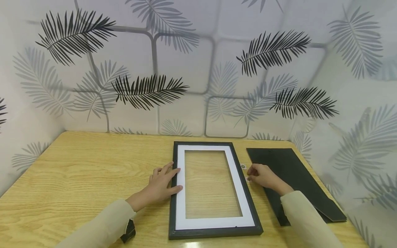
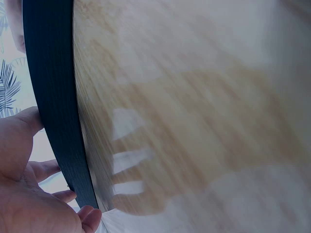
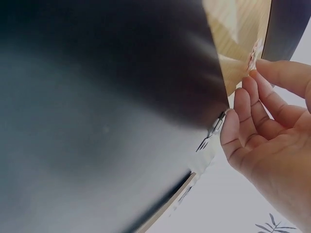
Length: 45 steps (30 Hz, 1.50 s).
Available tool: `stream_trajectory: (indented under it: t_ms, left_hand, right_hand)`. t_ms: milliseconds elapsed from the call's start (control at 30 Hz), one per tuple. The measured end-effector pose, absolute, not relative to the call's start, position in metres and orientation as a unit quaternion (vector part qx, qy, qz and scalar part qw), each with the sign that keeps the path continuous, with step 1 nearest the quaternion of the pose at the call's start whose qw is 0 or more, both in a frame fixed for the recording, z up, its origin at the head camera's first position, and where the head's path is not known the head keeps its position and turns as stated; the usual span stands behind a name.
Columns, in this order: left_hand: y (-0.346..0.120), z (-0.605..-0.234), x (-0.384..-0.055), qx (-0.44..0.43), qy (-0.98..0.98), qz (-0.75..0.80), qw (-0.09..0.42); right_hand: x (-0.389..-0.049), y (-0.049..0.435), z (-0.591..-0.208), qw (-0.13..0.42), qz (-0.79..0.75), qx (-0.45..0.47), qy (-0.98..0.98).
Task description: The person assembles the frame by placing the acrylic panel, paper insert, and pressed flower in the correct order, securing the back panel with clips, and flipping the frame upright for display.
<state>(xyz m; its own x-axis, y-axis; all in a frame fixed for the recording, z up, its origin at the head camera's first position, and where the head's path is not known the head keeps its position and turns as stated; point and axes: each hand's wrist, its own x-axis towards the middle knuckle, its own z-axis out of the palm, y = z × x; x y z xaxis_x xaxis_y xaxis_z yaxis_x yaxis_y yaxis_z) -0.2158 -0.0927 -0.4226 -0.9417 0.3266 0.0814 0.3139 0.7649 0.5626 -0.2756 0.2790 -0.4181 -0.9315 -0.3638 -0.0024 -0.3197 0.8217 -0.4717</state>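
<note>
A black picture frame [image 1: 216, 234] with a white inner border [image 1: 192, 224] lies on the wooden table, wood grain showing through its middle. My left hand [image 1: 159, 186] rests on its left side, fingers spread, the tips and thumb over the rim; the left wrist view shows this hand [image 2: 39, 179] against the dark edge. Just right of the frame, my right hand [image 1: 263, 176] pinches a small flower-shaped piece [image 1: 248, 178] between thumb and fingertips. In the right wrist view, the piece [image 3: 253, 54] shows pale and reddish at the fingertips. A second flower-shaped piece [image 1: 243, 166] lies slightly farther back.
A black backing board [image 1: 279, 158] lies on the right of the table [image 1: 93, 162], partly under my right forearm, with a raised flap [image 1: 333, 210] at its near end. A small black object [image 1: 128, 232] sits by my left sleeve. A leaf-patterned wall covering [image 1: 186, 113] stands behind.
</note>
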Motion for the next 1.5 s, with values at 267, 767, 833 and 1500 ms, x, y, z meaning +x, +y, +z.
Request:
stream_trajectory:
  t_ms: [267,767,833,1500]
  left_hand:
    - [-0.0933,-0.4246,-0.2171,0.169,0.94,0.296,0.011]
    - [-0.093,-0.4261,-0.2183,0.168,0.94,0.296,0.016]
    - [-0.0927,-0.4259,-0.2186,0.167,0.94,0.296,0.016]
    - [-0.0932,-0.4263,-0.2186,0.173,0.942,0.288,0.007]
  right_hand:
    - [-0.2759,0.2794,-0.4176,0.038,-0.224,-0.172,0.959]
    - [-0.2751,0.2764,-0.4202,0.037,-0.196,-0.157,0.967]
    - [-0.275,0.2763,-0.4203,0.039,-0.196,-0.156,0.967]
    - [-0.2771,0.2829,-0.4226,0.033,-0.225,-0.172,0.959]
